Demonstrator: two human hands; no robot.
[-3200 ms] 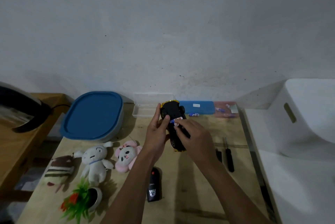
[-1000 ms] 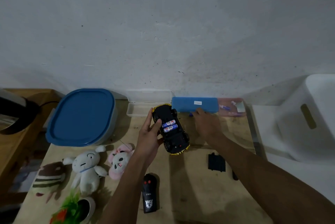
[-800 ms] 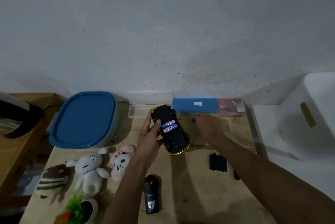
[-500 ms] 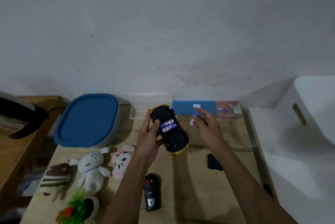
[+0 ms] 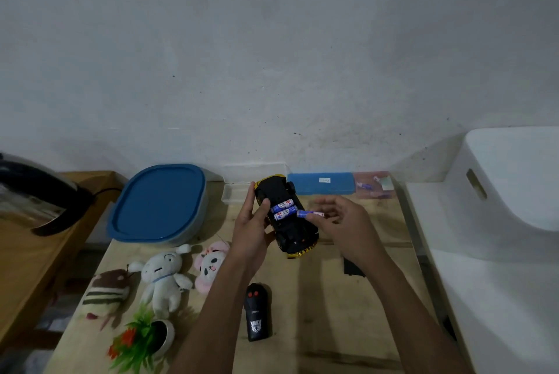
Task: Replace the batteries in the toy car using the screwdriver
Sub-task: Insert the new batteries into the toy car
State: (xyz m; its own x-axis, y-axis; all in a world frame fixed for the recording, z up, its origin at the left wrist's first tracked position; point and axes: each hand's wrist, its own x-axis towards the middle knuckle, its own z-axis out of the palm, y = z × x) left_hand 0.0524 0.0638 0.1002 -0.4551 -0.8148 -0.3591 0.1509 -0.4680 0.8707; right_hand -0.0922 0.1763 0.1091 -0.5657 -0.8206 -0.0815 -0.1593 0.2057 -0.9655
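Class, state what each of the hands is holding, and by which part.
Left hand grips the upturned toy car by its side. Right hand pinches a loose battery at one end.

The black and yellow toy car (image 5: 286, 216) lies underside up above the table, its open compartment holding two blue-white batteries (image 5: 283, 208); a third battery (image 5: 309, 214) sits at its right edge
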